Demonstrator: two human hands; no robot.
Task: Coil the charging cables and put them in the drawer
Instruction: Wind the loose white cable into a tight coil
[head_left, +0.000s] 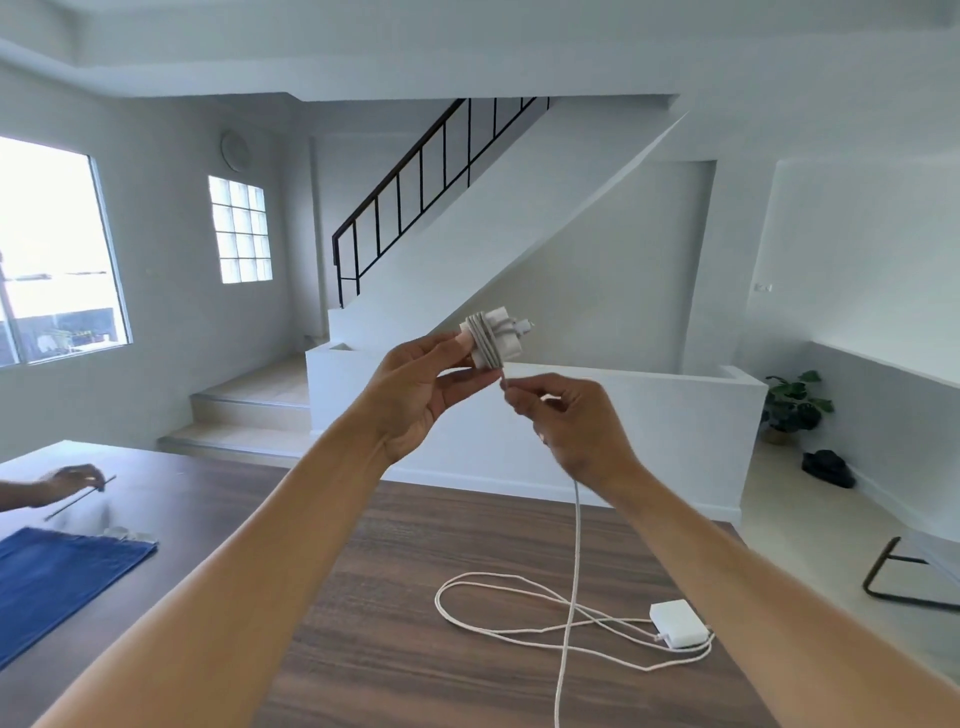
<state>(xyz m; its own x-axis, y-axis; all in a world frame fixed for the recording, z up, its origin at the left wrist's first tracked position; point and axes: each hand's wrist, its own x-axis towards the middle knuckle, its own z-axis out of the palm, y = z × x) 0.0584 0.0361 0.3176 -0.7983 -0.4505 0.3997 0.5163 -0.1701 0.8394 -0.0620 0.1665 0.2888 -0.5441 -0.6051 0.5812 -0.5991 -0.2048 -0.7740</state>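
The left hand grips a white charger block between thumb and curled fingers, raised at chest height above the table, with several turns of cord already wound tightly round the block. The right hand pinches the free run of the white cable between thumb and fingertips just below the block; the remaining fingers are curled loosely. From that pinch the cable hangs straight down and leaves the bottom edge of the view. Judged by its drape, the cable is light, limp and smooth, so it should slide through a loose pinch and spring off the block if tension drops. Hold the rigid block by its bare ends and guide the cord close to the winding. On the wooden table lies a second power adapter with loose cord loops touching it, not yet coiled; whether the hanging run joins these loops cannot be determined. At far left, another person's hand holds a thin rod near a blue cloth. No drawer is in view.
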